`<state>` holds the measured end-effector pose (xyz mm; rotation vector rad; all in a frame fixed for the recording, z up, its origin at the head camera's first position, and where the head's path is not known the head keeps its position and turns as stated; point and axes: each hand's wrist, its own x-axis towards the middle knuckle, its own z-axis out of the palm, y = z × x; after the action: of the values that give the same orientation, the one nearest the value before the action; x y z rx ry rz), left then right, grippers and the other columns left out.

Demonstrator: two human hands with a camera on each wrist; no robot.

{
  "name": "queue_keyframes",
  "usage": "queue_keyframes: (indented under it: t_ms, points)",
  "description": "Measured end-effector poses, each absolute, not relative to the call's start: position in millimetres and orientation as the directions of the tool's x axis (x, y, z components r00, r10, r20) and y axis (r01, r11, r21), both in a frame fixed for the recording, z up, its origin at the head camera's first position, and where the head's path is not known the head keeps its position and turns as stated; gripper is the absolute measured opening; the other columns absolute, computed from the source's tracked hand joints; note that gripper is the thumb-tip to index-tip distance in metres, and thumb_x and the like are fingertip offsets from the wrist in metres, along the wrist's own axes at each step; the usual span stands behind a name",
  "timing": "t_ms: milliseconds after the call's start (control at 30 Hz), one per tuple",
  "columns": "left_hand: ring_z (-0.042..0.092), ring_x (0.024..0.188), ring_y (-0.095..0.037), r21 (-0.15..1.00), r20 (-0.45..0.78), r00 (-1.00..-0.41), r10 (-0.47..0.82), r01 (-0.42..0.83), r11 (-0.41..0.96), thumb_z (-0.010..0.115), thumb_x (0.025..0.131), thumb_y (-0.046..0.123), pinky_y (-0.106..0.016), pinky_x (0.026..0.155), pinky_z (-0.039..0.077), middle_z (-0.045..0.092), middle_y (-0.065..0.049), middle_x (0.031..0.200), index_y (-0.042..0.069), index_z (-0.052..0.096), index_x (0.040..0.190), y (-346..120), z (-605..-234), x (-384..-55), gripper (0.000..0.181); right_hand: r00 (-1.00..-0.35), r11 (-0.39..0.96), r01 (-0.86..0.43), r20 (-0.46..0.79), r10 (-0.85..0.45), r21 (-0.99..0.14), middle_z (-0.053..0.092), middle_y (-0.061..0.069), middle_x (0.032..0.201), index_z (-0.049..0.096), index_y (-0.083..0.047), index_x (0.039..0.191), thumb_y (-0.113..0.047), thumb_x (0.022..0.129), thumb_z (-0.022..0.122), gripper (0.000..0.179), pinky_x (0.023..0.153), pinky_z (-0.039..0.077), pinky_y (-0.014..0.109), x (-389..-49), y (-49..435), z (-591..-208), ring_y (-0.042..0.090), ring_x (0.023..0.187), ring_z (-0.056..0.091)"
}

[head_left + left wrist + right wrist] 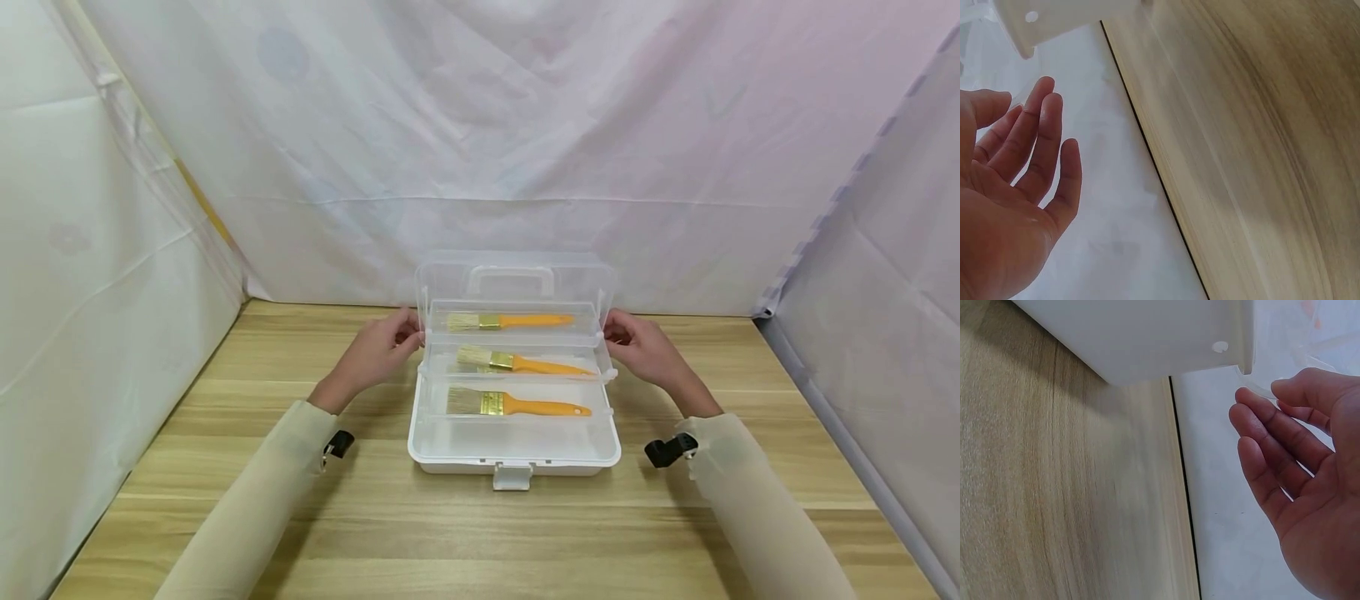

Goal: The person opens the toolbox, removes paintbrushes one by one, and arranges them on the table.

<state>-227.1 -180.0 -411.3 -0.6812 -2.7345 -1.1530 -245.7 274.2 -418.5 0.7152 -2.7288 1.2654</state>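
Note:
A white storage box (517,446) stands on the table with its transparent lid (442,279) raised at the back. Three paintbrushes with orange handles lie in its stepped clear trays: a front brush (547,407), a middle brush (551,367) and a back brush (536,320). At the lid's left lower edge, my left hand (382,350) pinches the clear plastic between thumb and index finger. My right hand (641,346) pinches the opposite edge the same way. In both wrist views the other fingers are loosely bent beside the box's white wall (1166,337).
A white latch (513,477) hangs at the box's front. The wooden table (465,542) ends at a pale cloth (337,167) behind the box, with more cloth on both sides. Black straps (670,450) circle the wrists.

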Motion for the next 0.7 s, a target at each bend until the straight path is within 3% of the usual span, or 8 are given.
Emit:
queue_keyframes:
  t_ms: [433, 700]
  points:
    - [0.079, 0.097, -0.025, 0.611, 0.273, -0.887, 0.373, 0.459, 0.645, 0.061, 0.113, 0.011, -0.047, 0.084, 0.060, 0.081, -0.009, 0.103, 0.005, 0.067, 0.113, -177.2, -412.8, -227.1, 0.009, -0.900, 0.555, -0.402, 0.202, -0.386, -0.729, 0.078, 0.014, 0.113, 0.070, -0.002, 0.124, -0.009, 0.107, 0.072, 0.019, 0.080, 0.058, 0.023, -242.5, 271.4, -415.8, 0.026, 0.097, 0.075]
    - [0.068, 0.077, -0.016, 0.605, 0.257, -0.890, 0.376, 0.451, 0.656, 0.059, 0.112, 0.012, -0.037, 0.070, 0.051, 0.078, -0.002, 0.091, 0.006, 0.067, 0.109, -177.2, -412.3, -225.9, 0.010, -0.899, 0.559, -0.402, 0.197, -0.390, -0.725, 0.078, 0.013, 0.108, 0.070, 0.000, 0.125, -0.009, 0.107, 0.071, 0.020, 0.073, 0.058, 0.026, -239.6, 270.3, -414.1, 0.020, 0.090, 0.075]
